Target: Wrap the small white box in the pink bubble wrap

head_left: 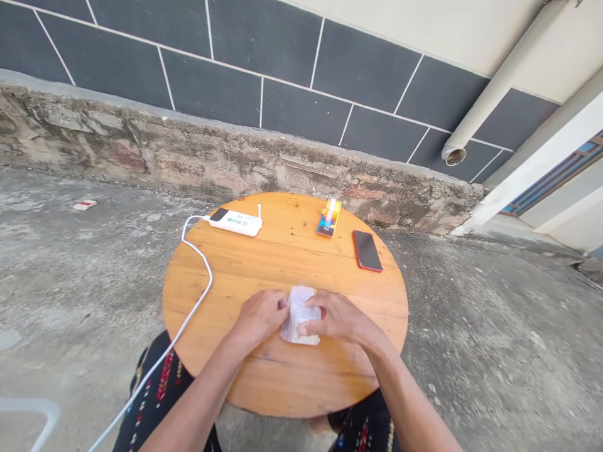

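Observation:
A small white packet (301, 315), which looks wrapped in thin translucent plastic, lies on the round wooden table (264, 383) close to its front. At the packet's left side my left hand (264, 316) is closed, fingers curled against the wrapping. My right hand (336, 317) grips the packet from the right, with the fingers over its upper part and the thumb lower down on its face. What is inside the wrapping cannot be made out.
Farther back stand a white power bank-like device (235, 221) with a long white cable (207, 267) running off the left side, an orange-and-blue tape dispenser (329, 218) and a red-edged phone (367, 250). A stone-based wall (235, 157) rises behind the table.

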Action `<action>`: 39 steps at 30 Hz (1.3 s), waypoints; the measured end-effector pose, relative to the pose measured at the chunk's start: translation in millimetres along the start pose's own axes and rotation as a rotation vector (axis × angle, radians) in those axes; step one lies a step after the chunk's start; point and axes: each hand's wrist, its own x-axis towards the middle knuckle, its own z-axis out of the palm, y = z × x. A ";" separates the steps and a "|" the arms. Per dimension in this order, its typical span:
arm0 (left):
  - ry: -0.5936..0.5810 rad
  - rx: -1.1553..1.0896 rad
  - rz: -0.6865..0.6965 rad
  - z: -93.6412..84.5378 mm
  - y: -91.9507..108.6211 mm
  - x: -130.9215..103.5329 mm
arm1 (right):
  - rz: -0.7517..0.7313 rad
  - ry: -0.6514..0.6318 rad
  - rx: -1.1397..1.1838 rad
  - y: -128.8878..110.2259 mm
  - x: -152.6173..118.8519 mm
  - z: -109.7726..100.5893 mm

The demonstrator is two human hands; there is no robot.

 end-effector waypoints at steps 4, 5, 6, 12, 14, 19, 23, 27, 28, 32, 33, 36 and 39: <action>0.061 -0.208 0.070 6.1 -2.1 -10.2 | -0.014 -0.036 0.073 6.8 9.7 -3.5; 0.077 -0.297 0.085 9.4 -2.5 -12.3 | -0.008 -0.039 0.086 8.7 11.3 -3.0; 0.091 -0.385 0.098 12.8 -2.9 -13.7 | 0.006 -0.027 0.090 10.6 12.4 -1.9; 0.151 -0.485 0.140 25.4 -4.7 -11.4 | 0.155 0.308 0.040 16.1 10.9 15.5; 0.152 -0.463 0.136 26.0 -5.2 -9.9 | 0.114 0.392 0.054 15.5 7.7 22.9; 0.172 -0.408 0.134 26.9 -2.9 -11.1 | -0.034 0.478 0.082 13.9 1.2 32.8; 0.192 -0.391 0.154 27.1 -0.5 -16.2 | -0.035 0.433 0.147 14.2 1.2 31.9; 0.150 -0.411 0.138 27.7 -2.0 -21.3 | -0.078 0.376 0.201 15.6 0.7 31.3; 0.137 -0.416 0.120 28.2 -2.5 -21.8 | -0.089 0.362 0.211 17.0 0.5 30.8; 0.151 -0.413 0.098 30.1 -2.4 -20.8 | -0.098 0.338 0.260 29.8 6.1 23.2; 0.161 -0.406 0.106 30.2 -1.9 -20.4 | -0.092 0.343 0.262 34.1 9.8 20.5; 0.182 -0.383 0.155 30.2 -0.6 -20.5 | -0.112 0.325 0.250 44.2 25.0 14.9; 0.217 -0.368 0.220 30.8 -0.9 -22.3 | -0.194 0.251 0.290 46.5 38.8 15.4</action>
